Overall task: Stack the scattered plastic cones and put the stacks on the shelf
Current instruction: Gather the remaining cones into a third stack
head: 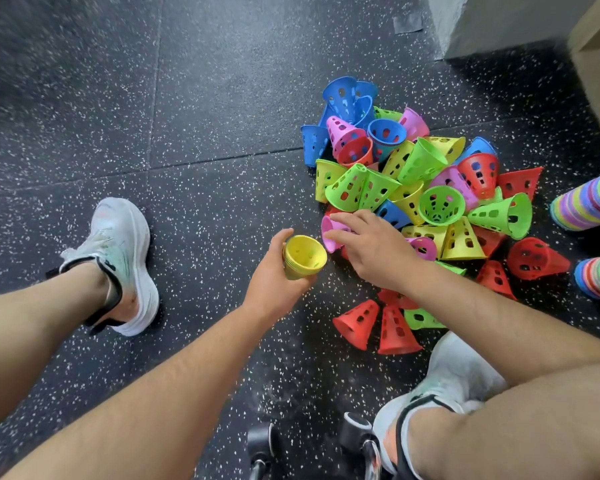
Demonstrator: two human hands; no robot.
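Obs.: person crouched low on black speckled rubber floor (187, 116). Left hand (274, 277) is wrapped round a short nested stack of yellow perforated plastic cones (303, 256), mouth up, held just off the floor beside the heap. Right hand (371, 245) reaches in with its fingers stretched and lightly spread, the tips lying on a pink perforated plastic cone (328, 232) at the heap's near edge; no closing round it is visible. Progress, my estimate: early to middle. Two tall striped stacks of mixed-colour cones (584, 207) lie at the right edge, well apart from the hands, so some stacking is done. Left to do: the loose heap of blue, green, yellow, pink and red cones (440, 204) is large, and several red plastic cones (357, 323) lie apart from it near the right foot. No stack can be seen on a shelf (I cannot make out a shelf with any certainty). Writing: none readable; the white running shoe (118, 244) shows a dark mark, too blurred to read.
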